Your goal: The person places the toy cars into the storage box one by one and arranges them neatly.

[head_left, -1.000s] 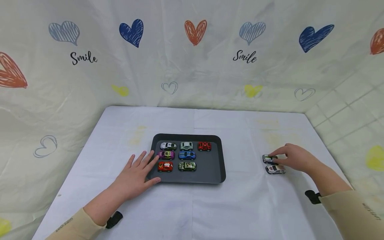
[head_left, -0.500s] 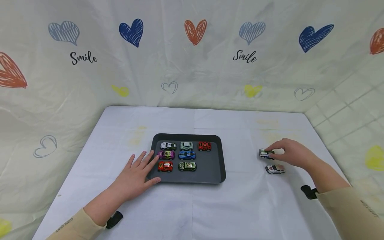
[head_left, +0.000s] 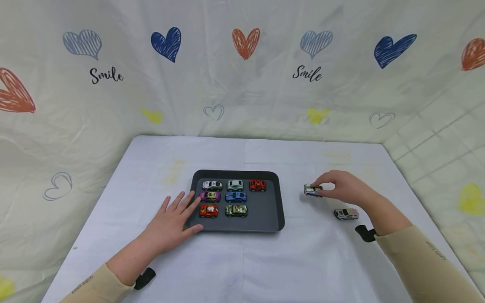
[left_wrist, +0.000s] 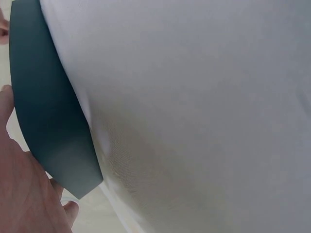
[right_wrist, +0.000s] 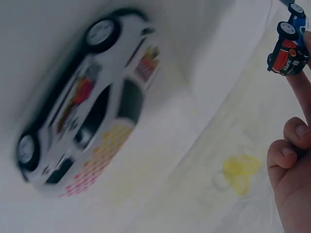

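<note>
My right hand [head_left: 347,189] pinches a small toy car [head_left: 310,190] between thumb and fingers, over the table right of the tray. In the right wrist view the held toy car [right_wrist: 290,46] shows dark sides with blue and red parts. A white toy car [head_left: 346,214] with printed patterns sits on the table below and right of that hand. My left hand [head_left: 166,229] rests with spread, straight fingers at the left rim of a dark grey tray [head_left: 263,214]. In the left wrist view the tray's outer wall [left_wrist: 48,107] runs beside that hand.
Several toy cars stand in rows in the tray, among them a red one [head_left: 258,185], a blue one [head_left: 236,197] and a camouflage one [head_left: 236,211]. A white cloth [head_left: 242,265] covers the table. Behind it hangs a heart-printed curtain [head_left: 265,92].
My right hand has carried the pinched toy car leftward towards the tray, away from the white toy car, which stays put. My left hand keeps its place at the tray.
</note>
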The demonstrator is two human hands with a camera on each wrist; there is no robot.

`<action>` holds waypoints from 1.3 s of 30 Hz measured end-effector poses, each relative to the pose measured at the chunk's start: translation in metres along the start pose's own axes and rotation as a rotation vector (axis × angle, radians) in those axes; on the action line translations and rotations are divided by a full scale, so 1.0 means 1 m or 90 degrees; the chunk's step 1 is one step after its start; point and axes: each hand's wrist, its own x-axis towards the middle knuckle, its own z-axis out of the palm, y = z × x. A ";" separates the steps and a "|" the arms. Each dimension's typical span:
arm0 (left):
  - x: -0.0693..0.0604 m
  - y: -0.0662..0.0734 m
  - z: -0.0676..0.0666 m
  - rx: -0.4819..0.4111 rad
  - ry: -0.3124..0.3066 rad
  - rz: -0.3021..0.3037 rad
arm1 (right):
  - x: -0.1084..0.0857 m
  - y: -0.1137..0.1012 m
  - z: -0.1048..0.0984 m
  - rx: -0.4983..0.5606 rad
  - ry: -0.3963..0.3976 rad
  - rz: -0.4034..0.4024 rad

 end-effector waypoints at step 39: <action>0.000 0.001 0.001 -0.006 0.002 -0.006 | 0.085 -0.105 0.057 -0.074 -0.050 -0.193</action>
